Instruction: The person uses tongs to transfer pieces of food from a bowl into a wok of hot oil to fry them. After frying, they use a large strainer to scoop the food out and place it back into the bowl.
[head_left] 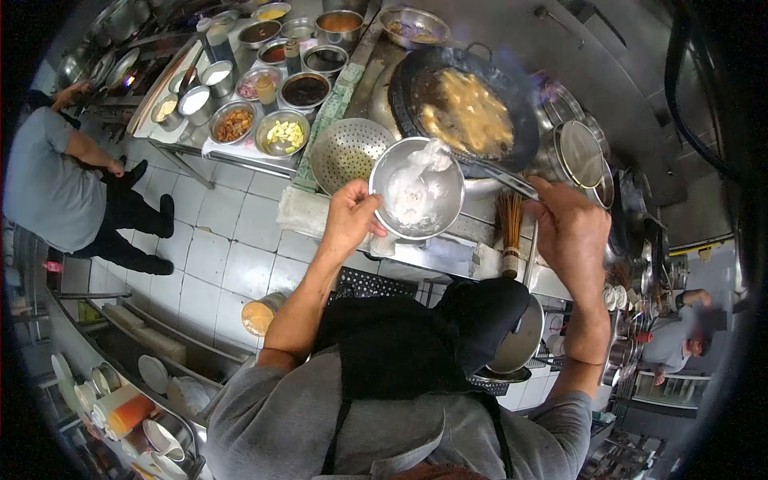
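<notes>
My left hand [350, 216] grips the rim of a steel bowl [390, 214] that holds white pieces of food in a pale coating. The bowl is tilted toward a large black wok [416, 84] with yellow-brown food frying in oil. My right hand [570, 232] is closed on the long metal handle of a ladle [504, 178] that reaches over the wok's near edge, partly hidden behind the bowl.
A perforated steel strainer [346, 148] lies left of the bowl, a bamboo brush [510, 232] stands to the right. Several seasoning bowls [282, 134] fill a rack at the back left. One person [56, 180] works at far left, another [680, 340] at lower right.
</notes>
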Motion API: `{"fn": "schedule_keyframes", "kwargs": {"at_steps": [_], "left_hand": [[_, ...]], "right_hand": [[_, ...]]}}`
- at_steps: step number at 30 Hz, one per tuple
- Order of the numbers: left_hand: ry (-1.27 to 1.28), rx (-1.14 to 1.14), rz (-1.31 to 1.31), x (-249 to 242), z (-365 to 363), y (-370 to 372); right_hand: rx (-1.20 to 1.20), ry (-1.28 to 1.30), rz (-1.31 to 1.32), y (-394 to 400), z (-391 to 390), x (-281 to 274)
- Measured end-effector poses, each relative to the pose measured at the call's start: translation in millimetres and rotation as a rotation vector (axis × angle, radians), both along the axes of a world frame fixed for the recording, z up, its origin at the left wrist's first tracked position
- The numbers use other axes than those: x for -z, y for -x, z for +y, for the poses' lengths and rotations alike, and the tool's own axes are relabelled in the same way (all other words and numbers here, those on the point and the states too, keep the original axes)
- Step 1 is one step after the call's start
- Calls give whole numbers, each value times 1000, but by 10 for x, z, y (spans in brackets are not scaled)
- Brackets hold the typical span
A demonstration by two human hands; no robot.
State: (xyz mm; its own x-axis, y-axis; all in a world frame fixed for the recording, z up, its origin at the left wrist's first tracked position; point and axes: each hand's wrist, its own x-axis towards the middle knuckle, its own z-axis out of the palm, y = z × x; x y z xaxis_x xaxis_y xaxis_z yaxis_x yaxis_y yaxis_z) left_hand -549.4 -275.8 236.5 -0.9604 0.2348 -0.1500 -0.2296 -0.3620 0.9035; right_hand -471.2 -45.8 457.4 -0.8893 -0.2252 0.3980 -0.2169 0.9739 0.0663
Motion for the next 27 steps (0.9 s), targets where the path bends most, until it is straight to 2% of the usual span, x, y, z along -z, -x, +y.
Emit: {"fn": "schedule_keyframes", "kwargs": {"at_steps": [4, 18, 27], "left_hand": [[-97, -8, -55, 113, 53, 74], [-113, -22, -11, -34, 60, 93], [-122, -31, -12, -6, 120, 99]], "right_hand": [[46, 127, 82, 11, -1, -24], [-24, 65, 100, 4, 84, 172], [-7, 74, 1, 9, 120, 216]]}}
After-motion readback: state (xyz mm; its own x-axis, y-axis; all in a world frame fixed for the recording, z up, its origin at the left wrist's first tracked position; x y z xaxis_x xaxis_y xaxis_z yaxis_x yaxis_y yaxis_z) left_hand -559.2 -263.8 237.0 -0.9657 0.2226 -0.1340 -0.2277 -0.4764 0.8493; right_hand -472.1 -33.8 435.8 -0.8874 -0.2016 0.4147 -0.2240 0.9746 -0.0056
